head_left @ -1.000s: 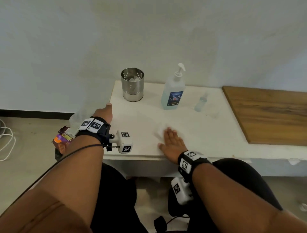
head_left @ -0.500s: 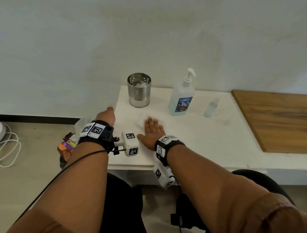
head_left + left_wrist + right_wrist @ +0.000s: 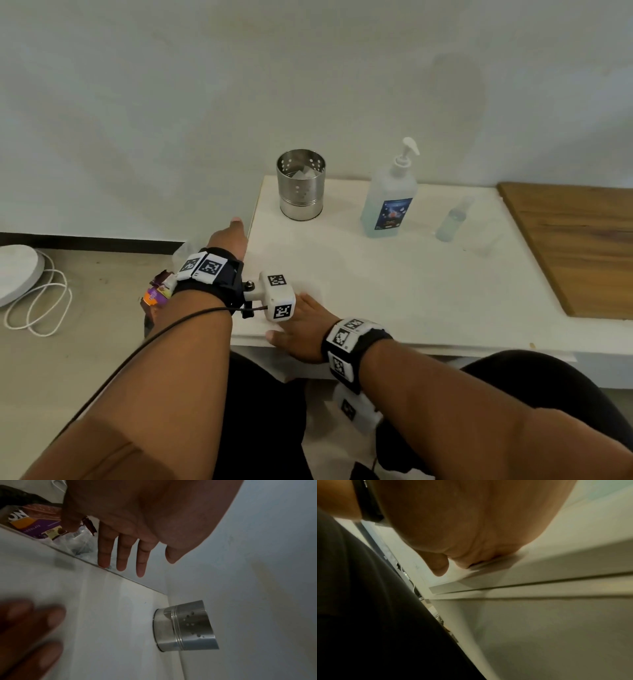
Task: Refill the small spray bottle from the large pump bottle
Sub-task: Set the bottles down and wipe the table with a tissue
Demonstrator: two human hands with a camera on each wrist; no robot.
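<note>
The large pump bottle (image 3: 390, 202), clear with pale blue liquid and a dark label, stands at the back of the white table (image 3: 394, 291). The small spray bottle (image 3: 454, 219) stands just right of it, cap on. My left hand (image 3: 229, 238) hangs off the table's left edge with straight fingers (image 3: 121, 555), holding nothing. My right hand (image 3: 301, 325) lies flat on the table's front left corner, partly hidden behind the left wrist camera; its palm (image 3: 479, 545) presses the tabletop. Both hands are far from the bottles.
A perforated steel cup (image 3: 300, 185) stands at the table's back left (image 3: 185, 626). A wooden board (image 3: 579, 246) covers the right end. Left of the table sits a bin of wrappers (image 3: 42, 524) and a white cable (image 3: 37, 308) on the floor.
My right hand has slid flat across the table from the middle to the front left corner. The left hand has stayed at the table's left edge.
</note>
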